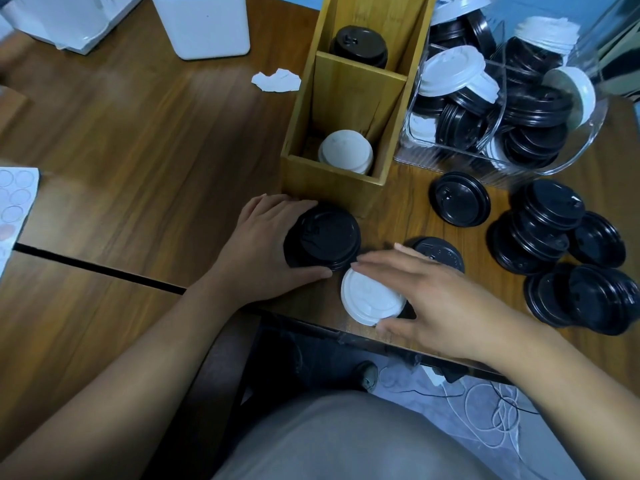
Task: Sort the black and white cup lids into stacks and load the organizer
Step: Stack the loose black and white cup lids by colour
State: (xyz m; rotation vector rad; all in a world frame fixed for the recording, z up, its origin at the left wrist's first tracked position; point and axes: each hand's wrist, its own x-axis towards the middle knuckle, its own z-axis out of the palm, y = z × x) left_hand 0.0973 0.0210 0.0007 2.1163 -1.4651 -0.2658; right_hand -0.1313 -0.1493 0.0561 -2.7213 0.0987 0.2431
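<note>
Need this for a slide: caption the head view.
Left hand grips a black lid stack while right hand holds a white lid near the wooden organizer.

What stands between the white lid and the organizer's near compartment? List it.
The black stack, gripped by the left hand, sits between the white lid held by the right hand and the organizer front wall. Above that wall, the near compartment is open.

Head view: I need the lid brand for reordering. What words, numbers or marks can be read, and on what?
None can be read.
Lid stack gripped by the left hand: raised marks, too blurred.
Black lid in the organizer: raised marks, too blurred.
White lid held by the right hand: nothing legible.
</note>
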